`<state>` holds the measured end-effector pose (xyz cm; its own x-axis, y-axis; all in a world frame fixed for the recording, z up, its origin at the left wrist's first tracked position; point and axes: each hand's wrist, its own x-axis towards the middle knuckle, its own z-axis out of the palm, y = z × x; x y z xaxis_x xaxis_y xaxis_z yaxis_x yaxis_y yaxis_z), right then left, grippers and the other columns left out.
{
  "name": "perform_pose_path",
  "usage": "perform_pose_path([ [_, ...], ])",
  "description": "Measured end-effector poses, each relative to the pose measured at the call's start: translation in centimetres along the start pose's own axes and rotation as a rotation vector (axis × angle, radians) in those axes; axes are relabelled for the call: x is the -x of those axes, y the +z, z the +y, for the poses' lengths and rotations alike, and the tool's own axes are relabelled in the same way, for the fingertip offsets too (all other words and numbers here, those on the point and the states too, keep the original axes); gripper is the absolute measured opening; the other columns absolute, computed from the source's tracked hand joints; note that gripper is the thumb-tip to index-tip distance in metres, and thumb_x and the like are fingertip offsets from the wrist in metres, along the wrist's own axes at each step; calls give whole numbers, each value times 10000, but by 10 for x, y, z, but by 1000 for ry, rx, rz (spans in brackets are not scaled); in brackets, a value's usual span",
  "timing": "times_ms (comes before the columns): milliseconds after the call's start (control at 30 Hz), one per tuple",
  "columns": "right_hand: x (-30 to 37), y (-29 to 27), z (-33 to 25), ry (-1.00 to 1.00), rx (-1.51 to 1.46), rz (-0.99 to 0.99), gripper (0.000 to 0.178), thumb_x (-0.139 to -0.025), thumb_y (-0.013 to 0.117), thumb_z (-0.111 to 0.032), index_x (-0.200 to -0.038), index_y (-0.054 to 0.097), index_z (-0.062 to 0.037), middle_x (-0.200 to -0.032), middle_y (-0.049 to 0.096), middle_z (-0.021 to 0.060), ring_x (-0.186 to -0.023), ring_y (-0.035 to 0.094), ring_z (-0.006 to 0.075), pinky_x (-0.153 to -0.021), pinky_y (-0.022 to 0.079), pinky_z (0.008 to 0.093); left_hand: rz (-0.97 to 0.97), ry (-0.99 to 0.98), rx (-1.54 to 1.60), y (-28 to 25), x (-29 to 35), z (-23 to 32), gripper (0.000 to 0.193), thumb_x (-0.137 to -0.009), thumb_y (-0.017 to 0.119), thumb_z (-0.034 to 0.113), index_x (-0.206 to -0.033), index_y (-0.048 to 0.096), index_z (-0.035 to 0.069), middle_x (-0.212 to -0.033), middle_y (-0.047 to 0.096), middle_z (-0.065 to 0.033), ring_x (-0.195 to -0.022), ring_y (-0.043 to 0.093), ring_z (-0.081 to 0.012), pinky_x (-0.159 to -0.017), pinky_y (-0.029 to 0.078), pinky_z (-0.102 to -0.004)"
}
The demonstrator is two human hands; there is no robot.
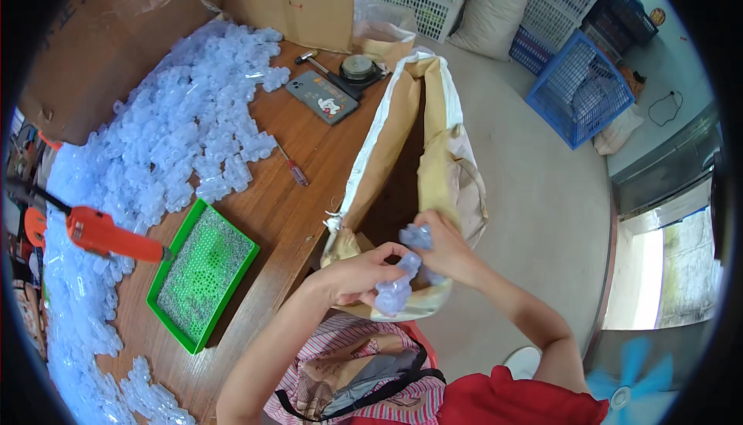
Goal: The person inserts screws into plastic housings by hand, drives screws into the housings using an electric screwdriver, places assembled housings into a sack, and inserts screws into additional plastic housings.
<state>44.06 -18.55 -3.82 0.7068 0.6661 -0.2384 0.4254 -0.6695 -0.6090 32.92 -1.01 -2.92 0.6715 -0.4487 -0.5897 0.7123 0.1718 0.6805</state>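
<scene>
Both hands work over the mouth of the open paper sack (402, 138), off the bench (309, 154) edge. The left hand (357, 274) is curled, fingers pinched on a pale blue plastic part (393, 293); the right hand (449, 248) is closed on a second plastic piece (416, 235) of the same kind, the two touching between the hands.

Risks noted:
- The parts sit at the sack's near rim; a slip would likely send one to the floor (534, 193) rather than into the sack.
- The sack leans against the bench unsupported; a nudge could tip it.
- The heap of blue parts (178, 131) crowds the bench edge beside the green tray (203, 270) and red-handled tool (104, 233); pieces could slide off.
</scene>
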Motion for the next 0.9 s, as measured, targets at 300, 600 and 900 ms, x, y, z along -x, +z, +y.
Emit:
perform_pose_path([
  [300, 20, -29, 11, 146, 970, -663, 409, -718, 700, -156, -1075, 564, -10, -1008, 570, 206, -993, 610, 316, -654, 568, 427, 526, 100, 727, 11, -69, 1, 213, -976, 407, 106, -1189, 402, 97, -1021, 582, -117, -922, 634, -274, -772, 593, -441],
  [600, -107, 0, 60, 766, -1120, -581, 321, -801, 670, -207, -1040, 538, -38, -885, 624, 139, -755, 656, 263, -671, 587, 390, 816, 240, 934, -46, -107, -29, 162, -985, 361, 110, -1032, 470, -1, -978, 571, -163, -861, 608, -295, -757, 582, -432],
  [900, -124, 9, 30, 608, -1567, -452, 271, -856, 633, -191, -1064, 533, -48, -956, 614, 147, -819, 645, 288, -689, 590, 416, 431, 48, 446, -23, -148, -60, 664, -997, 175, 519, -1490, 174, 74, -1481, 316, -130, -1355, 315, -240, -1077, 303, -336],
])
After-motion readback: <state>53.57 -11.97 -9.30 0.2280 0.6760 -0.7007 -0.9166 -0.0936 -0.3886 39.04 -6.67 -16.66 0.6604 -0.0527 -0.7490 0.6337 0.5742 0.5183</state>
